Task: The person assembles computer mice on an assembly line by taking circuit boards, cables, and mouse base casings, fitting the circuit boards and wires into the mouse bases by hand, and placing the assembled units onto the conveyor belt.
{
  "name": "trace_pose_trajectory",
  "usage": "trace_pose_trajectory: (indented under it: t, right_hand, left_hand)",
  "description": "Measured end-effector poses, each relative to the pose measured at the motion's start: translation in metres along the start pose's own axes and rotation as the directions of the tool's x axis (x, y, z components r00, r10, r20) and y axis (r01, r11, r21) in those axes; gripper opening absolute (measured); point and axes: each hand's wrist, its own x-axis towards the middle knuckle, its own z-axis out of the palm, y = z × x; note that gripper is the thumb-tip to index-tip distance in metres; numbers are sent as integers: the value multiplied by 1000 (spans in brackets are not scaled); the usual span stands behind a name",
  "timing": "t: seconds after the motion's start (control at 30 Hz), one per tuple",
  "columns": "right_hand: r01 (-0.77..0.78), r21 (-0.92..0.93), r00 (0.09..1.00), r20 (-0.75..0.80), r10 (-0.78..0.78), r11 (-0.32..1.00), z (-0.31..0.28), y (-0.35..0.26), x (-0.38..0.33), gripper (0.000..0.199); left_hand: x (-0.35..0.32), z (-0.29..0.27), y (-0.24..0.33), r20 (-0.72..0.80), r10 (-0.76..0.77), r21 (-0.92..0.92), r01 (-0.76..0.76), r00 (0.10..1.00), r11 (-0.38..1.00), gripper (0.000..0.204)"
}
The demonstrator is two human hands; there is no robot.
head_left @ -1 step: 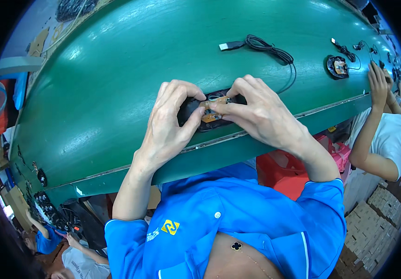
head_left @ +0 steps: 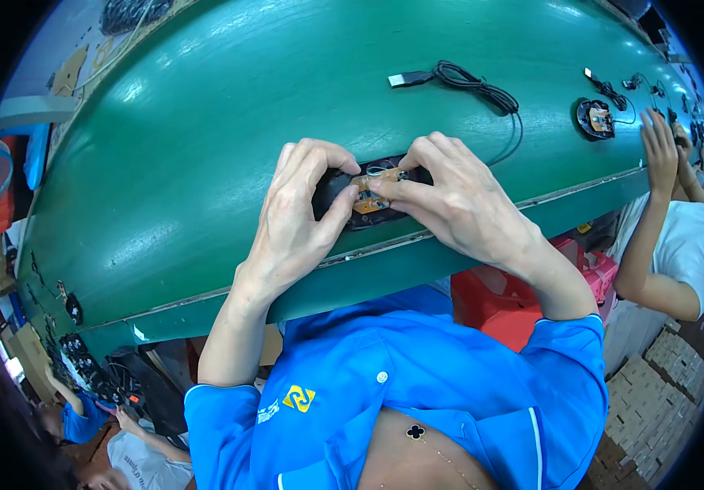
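Note:
An opened computer mouse [head_left: 328,194] lies near the front edge of the green work surface, with an orange circuit board [head_left: 366,204] in its black shell. My left hand [head_left: 299,196] grips the left side, its thumb tip at the board's edge and its index finger at the far side. From the right, my right hand [head_left: 458,184] is closed over the other end, thumb resting on the board. My fingers hide parts of the shell and board. A black cable [head_left: 482,88], coiled and tied, lies beyond my right hand, with its USB plug [head_left: 406,79] pointing left.
Another opened mouse [head_left: 595,119] with its cable lies further right, near a co-worker's hand [head_left: 659,151]. Small dark parts [head_left: 72,309] lie at the far left of the green table [head_left: 205,163]. A red stool [head_left: 495,306] stands below the edge on the right.
My hands keep the same grip on the mouse. The co-worker's hand at the right has shifted slightly to the left.

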Motion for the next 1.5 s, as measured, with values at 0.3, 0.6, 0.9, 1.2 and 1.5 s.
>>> trace_pose_trajectory:
  t: [0.3, 0.6, 0.9, 1.2, 1.5]
  right_hand:
    - [9, -75, 1000, 26, -7, 997, 1, -3, 4, 27]
    - [52, -93, 997, 59, -47, 994, -8, 2, 6, 25]
    - [48, -76, 998, 44, -44, 996, -8, 6, 4, 24]
    - [60, -139, 998, 33, -56, 988, -9, 9, 3, 26]
    - [17, -124, 999, 51, -11, 992, -16, 13, -7, 30]
  left_hand:
    - [-12, -1, 5, -33, -123, 1, 123, 992, 992, 36]
    - [-4, 12, 13, -67, -119, 5, 120, 991, 993, 42]
    - [4, 36, 18, -163, -146, 173, 174, 976, 969, 54]
    - [12, 53, 21, -244, -145, 109, 176, 959, 978, 69]
    - [-14, 4, 4, -20, -103, -98, 101, 994, 990, 69]
